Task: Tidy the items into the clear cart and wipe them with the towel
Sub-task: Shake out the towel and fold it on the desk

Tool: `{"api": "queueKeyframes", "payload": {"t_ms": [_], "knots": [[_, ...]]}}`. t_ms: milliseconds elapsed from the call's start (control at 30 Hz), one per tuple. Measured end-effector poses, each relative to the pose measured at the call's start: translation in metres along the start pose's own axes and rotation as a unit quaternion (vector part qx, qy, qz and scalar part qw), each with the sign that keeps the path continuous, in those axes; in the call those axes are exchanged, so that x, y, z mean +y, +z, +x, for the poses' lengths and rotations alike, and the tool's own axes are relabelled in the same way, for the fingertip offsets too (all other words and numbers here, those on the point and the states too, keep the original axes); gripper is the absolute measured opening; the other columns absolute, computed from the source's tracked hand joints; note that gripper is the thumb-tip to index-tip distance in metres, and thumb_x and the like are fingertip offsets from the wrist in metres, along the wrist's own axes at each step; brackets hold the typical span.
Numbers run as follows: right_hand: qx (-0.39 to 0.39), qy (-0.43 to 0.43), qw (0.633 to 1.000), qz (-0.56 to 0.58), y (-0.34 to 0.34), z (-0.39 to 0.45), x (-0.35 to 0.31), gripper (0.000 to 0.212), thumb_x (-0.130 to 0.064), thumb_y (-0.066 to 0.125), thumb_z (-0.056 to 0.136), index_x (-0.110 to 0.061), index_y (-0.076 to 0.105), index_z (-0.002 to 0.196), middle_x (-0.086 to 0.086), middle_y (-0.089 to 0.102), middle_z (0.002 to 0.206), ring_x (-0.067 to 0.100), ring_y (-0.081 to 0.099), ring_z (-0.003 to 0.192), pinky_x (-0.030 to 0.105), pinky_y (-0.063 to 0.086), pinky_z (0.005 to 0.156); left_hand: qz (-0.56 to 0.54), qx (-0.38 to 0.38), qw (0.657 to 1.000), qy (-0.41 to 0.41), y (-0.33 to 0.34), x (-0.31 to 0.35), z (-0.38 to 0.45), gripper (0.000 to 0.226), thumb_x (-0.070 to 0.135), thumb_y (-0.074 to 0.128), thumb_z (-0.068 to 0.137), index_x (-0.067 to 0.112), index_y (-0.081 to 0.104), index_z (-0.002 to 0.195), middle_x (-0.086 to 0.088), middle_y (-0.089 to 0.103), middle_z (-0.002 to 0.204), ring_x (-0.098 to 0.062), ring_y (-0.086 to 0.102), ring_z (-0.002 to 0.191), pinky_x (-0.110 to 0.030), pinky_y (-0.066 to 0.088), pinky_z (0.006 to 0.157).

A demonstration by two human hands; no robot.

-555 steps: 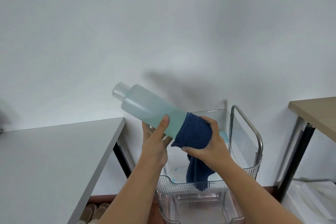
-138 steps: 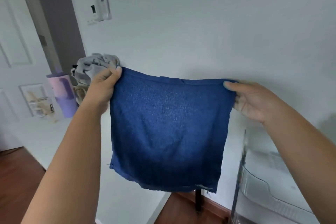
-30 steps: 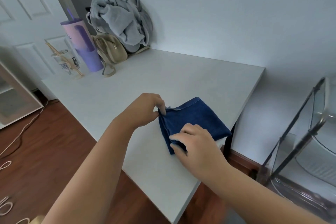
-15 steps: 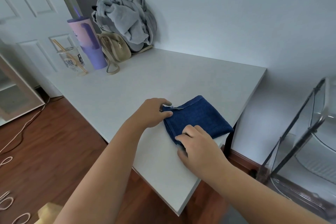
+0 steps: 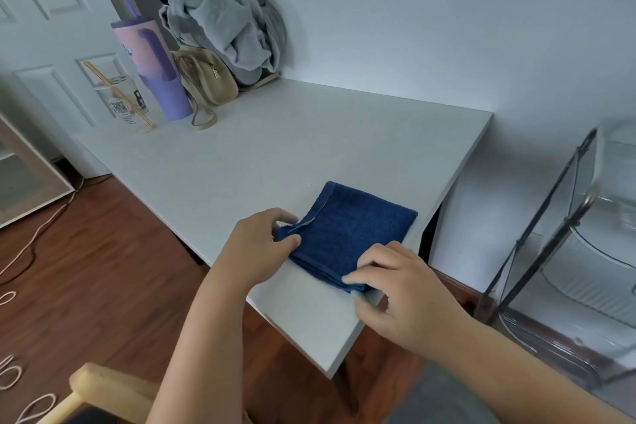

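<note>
Two hands now rest on a towel (image 5: 347,234) that lies folded on the counter (image 5: 261,162); a few seconds earlier the same towel hung open, stretched between the hands in the air, and well before that it was rubbed along a bottle above the clear cart (image 5: 581,244). Over the last second the fold has been settled flatter and squarer, with the hands barely shifting. Judged from this, the wiping appears finished and the towel is being put away, so the task looks close to its end.

The clear cart stands to the right, apart from the counter; what it holds cannot be made out here. The towel sits near the counter's near right corner, short of the edge. It is dark blue terry, folded into a compact square of several layers, its hemmed edge and a small pale tag turned toward the left hand (image 5: 261,244). That hand pinches the towel's left corner between thumb and curled fingers. The right hand (image 5: 392,286) presses bent fingers onto the near corner and is slightly blurred.
</note>
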State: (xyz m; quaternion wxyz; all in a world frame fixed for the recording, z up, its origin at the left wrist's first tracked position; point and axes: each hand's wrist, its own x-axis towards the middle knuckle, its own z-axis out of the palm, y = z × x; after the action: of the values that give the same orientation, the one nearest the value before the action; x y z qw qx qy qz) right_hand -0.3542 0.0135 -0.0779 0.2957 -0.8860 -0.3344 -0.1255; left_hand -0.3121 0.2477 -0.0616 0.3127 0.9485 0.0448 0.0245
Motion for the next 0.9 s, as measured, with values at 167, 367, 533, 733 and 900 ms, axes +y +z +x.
{"api": "queueKeyframes", "payload": {"t_ms": [167, 367, 533, 733, 900], "knots": [[0.062, 0.045, 0.997, -0.02, -0.001, 0.005, -0.003, 0.04, -0.04, 0.046, 0.094, -0.016, 0.071, 0.114, -0.005, 0.066, 0.111, 0.015, 0.058, 0.104, 0.031, 0.046, 0.091, 0.119, 0.142, 0.978, 0.091, 0.025, 0.024, -0.009, 0.05, 0.013, 0.05, 0.093, 0.034, 0.053, 0.139, 0.01, 0.04, 0.145, -0.024, 0.028, 0.134, -0.038, 0.023, 0.108], [-0.09, 0.213, 0.96, -0.156, -0.002, 0.017, 0.033, 0.072, -0.061, 0.011, 0.094, -0.023, 0.0, 0.154, 0.003, -0.006, 0.162, 0.022, -0.01, 0.148, 0.049, -0.01, 0.116, 0.263, -0.045, 0.947, 0.181, 0.051, 0.054, 0.011, 0.052, 0.038, 0.021, 0.107, 0.029, 0.018, 0.158, 0.013, 0.009, 0.165, -0.02, -0.008, 0.152, -0.046, -0.015, 0.117], [-0.109, 0.231, 0.95, -0.177, 0.008, 0.009, 0.043, 0.084, -0.073, -0.009, 0.081, -0.028, -0.01, 0.152, -0.006, -0.02, 0.16, 0.02, -0.02, 0.146, 0.058, -0.028, 0.104, 0.239, -0.119, 0.951, 0.156, 0.055, 0.049, 0.02, 0.058, 0.045, 0.017, 0.105, 0.028, 0.003, 0.159, 0.011, -0.008, 0.165, -0.019, -0.011, 0.152, -0.049, -0.016, 0.116], [-0.071, 0.226, 0.961, -0.139, 0.004, 0.009, 0.047, 0.08, -0.076, -0.001, 0.082, -0.037, -0.007, 0.151, -0.011, -0.011, 0.161, 0.02, -0.021, 0.146, 0.054, -0.039, 0.093, 0.242, -0.112, 0.953, 0.147, 0.052, 0.052, 0.022, 0.059, 0.051, 0.02, 0.103, 0.033, 0.01, 0.158, 0.014, 0.0, 0.165, -0.02, -0.015, 0.151, -0.06, -0.025, 0.107], [0.074, 0.22, 0.972, -0.045, -0.058, -0.001, 0.069, 0.052, -0.052, 0.035, 0.094, -0.045, 0.023, 0.144, -0.011, 0.032, 0.15, 0.012, 0.024, 0.141, 0.047, -0.014, 0.113, 0.184, -0.089, 0.944, 0.261, 0.046, 0.106, 0.036, 0.058, 0.053, 0.029, 0.103, 0.035, 0.017, 0.157, 0.013, 0.013, 0.164, -0.022, -0.017, 0.15, -0.056, -0.025, 0.108]]}}
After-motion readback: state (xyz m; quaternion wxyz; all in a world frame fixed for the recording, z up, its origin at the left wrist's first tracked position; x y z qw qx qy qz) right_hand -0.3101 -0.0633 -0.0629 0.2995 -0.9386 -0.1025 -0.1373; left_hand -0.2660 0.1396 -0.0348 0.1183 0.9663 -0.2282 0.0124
